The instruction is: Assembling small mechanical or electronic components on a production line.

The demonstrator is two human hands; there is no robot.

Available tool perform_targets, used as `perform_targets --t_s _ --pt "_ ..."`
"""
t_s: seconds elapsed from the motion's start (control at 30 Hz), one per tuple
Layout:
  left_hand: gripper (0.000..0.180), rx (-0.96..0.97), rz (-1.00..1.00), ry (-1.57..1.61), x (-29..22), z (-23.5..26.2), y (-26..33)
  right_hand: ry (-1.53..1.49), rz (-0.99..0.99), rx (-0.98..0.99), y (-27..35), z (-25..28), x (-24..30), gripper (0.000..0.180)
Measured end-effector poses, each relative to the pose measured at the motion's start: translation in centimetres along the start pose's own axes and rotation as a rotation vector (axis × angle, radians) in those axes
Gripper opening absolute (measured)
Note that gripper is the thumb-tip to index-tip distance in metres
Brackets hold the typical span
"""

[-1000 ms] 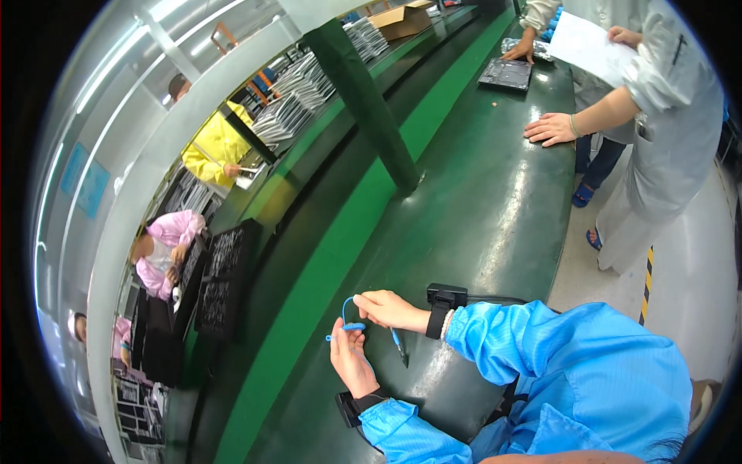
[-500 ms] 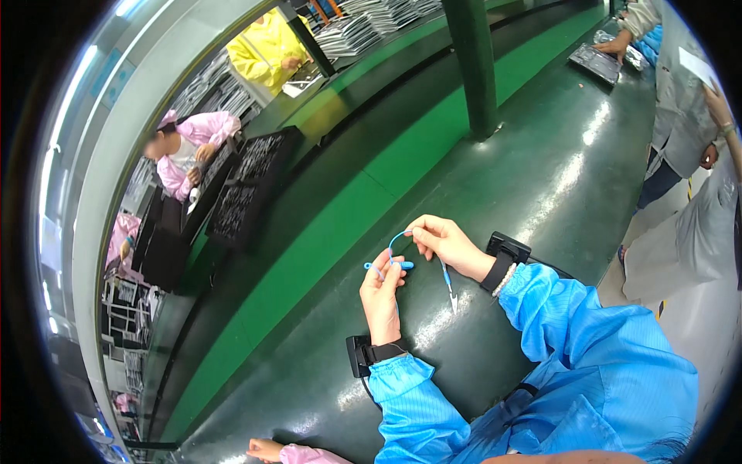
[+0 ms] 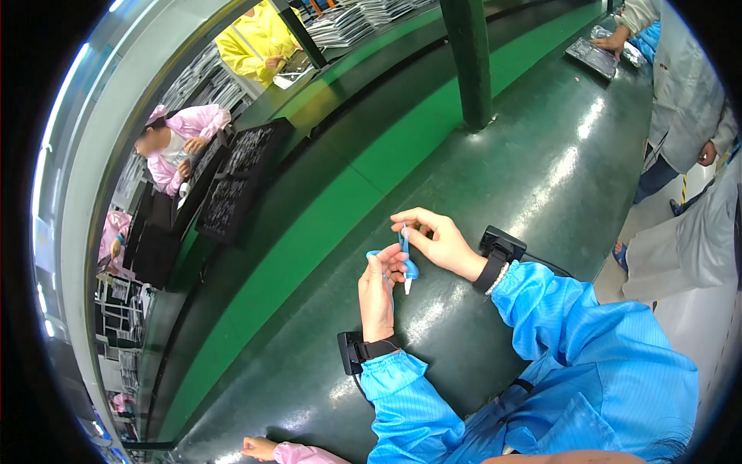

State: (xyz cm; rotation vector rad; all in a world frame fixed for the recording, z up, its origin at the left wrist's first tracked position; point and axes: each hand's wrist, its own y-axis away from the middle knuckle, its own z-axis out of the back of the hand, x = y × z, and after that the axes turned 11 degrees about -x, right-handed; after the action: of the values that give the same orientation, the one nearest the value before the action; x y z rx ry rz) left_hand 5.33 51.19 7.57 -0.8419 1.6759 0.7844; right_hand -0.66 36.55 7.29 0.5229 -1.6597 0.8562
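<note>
Two blue sleeves (image 3: pixel 572 325) reach in nearest to us, and at each wrist we see a black strap carrying a small black device; the right wrist also wears a string of pale beads (image 3: pixel 498 278). The left hand (image 3: pixel 376 298) is raised over the table, its fingers curled on a thin blue cord (image 3: pixel 411 270). The right hand (image 3: pixel 442 246) is just beyond, near the left but a little apart from it, thumb and forefinger pinching an upper stretch of the same cord. So we find the cord between the two hands, above the dark green table (image 3: pixel 495 185), with a bunched blue part and a white tip (image 3: pixel 407 287) hanging below the fingers.

At the lower edge we see another person's hand (image 3: pixel 259 448) in a pink sleeve. Farther off, to the left, black trays (image 3: pixel 239 182) filled with small parts stand beside a person in pink (image 3: pixel 193 124). Ahead of us a green post (image 3: pixel 468 62) rises from the table. Toward its far right end, a co-worker's hand (image 3: pixel 614 42) touches a dark flat panel (image 3: pixel 591 58). Beyond, we make out a person in yellow (image 3: pixel 255 46) near stacks of flat pieces (image 3: pixel 340 32).
</note>
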Motion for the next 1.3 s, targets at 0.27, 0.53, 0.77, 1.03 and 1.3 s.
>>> perform_targets --t_s 0.27,0.53,0.77,1.03,1.3 --pt "0.054 -0.054 -0.022 0.025 0.5 0.1 -0.4 0.115 0.035 0.189 0.4 -0.3 -0.3 0.028" --pt "0.044 -0.176 -0.136 -0.199 1.2 -0.2 -0.6 0.182 0.079 0.188 0.5 -0.6 -1.1 0.021" --pt "0.032 -0.226 -0.153 -0.237 1.5 -0.5 -0.4 0.199 0.099 0.194 0.6 -0.5 -0.9 0.015" --pt "0.026 -0.216 -0.171 -0.212 1.1 -0.9 -0.3 0.215 0.084 0.187 0.7 -0.4 -0.8 0.017" --pt "0.027 -0.231 -0.165 -0.205 1.5 -0.6 -0.5 0.136 0.082 0.187 0.7 -0.7 -1.3 0.020"
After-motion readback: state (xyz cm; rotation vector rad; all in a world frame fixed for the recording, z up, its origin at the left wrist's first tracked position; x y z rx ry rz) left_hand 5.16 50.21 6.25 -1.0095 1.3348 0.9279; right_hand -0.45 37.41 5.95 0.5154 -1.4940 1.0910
